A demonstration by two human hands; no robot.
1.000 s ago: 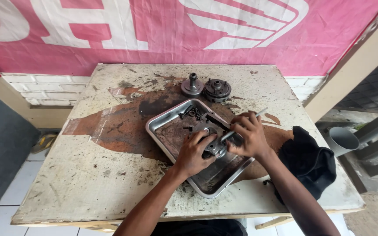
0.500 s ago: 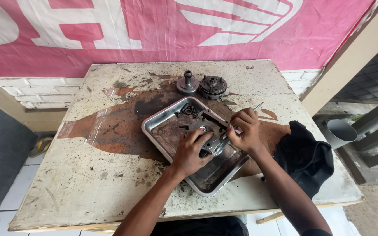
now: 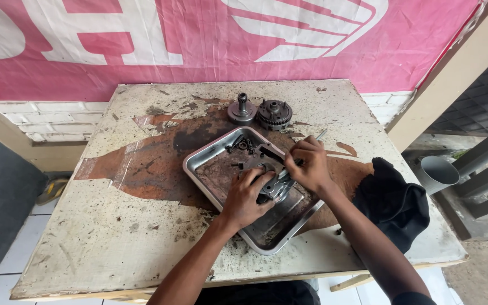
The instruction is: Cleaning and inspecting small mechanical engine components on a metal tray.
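Little has moved: both hands stay over the tray (image 3: 199, 160) on the bench (image 3: 114, 226). Left hand (image 3: 245, 197) steadies a metal part (image 3: 270, 186) in the tray; right hand (image 3: 310, 164) grips a thin tool (image 3: 318, 135) against it. Judged: mid-disassembly, needing firm, steady leverage next.

Metal tray (image 3: 199, 159) lies mid-table, two gear parts (image 3: 258, 112) behind it, cloth (image 3: 393, 202) right.

Round grey metal part (image 3: 270, 183), greasy, lies flat in the oily steel tray (image 3: 210, 153). Thin metal rod tool (image 3: 315, 137) angled over it, tip down.
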